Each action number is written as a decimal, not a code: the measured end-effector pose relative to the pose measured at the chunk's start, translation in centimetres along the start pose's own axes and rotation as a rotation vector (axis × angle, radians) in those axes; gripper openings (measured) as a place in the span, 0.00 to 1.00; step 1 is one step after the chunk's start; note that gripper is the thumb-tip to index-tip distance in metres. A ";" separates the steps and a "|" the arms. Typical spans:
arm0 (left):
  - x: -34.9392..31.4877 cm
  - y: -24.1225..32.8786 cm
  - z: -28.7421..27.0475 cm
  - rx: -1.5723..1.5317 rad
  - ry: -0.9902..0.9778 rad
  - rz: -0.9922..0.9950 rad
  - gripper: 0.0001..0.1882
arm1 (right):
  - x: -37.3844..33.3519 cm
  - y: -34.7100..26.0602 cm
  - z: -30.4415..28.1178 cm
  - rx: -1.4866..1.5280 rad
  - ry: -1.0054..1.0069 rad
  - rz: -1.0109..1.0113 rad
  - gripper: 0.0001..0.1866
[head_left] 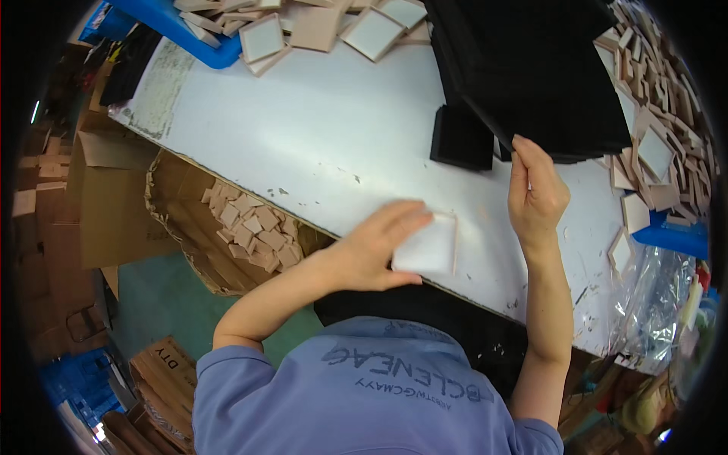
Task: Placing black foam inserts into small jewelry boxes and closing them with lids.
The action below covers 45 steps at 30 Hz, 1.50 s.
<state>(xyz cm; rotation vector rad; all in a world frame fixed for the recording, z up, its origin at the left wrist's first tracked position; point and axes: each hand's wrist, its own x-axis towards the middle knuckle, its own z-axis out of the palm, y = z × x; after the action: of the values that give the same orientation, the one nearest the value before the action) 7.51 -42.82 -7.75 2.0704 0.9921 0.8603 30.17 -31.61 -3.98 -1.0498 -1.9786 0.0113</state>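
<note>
My left hand [368, 246] grips a small square shallow tray [434, 246] at its left side, fingers at the far edge and thumb at the near one. The tray has thin pinkish walls and a white inside, and rests near the table's front edge. My right hand [540, 197] is closed in a pinch on the near corner of a black sheet [487, 121], at the left side of a tall black stack [538, 76]. That corner looks slightly lifted; the fingertips hide part of it. Beside the stack lies a smaller black pile [460, 140].
Loose shallow trays [315, 29] lie at the back, next to a blue bin [189, 38]. More fill the right side [656, 155], near clear plastic bags [660, 303]. Below the white table [303, 129], a cardboard box [171, 193] holds many pinkish pieces [254, 231].
</note>
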 end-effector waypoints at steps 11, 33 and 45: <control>1.5 0.8 4.2 0.121 0.259 -0.077 0.66 | -6.5 -4.3 -4.0 0.001 -0.666 -0.478 0.11; 2.2 2.2 3.9 0.626 -0.180 0.104 0.26 | -11.2 12.0 -17.4 -0.402 -0.117 0.552 0.08; 1.2 1.4 2.5 0.373 -0.153 0.002 0.26 | -10.4 3.5 -11.2 0.330 -0.137 0.838 0.23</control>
<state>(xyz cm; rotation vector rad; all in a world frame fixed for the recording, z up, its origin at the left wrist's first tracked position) 10.60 -43.19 -7.73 2.4063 1.1317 0.5357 43.01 -40.37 -5.50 -1.5925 -1.4427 0.8457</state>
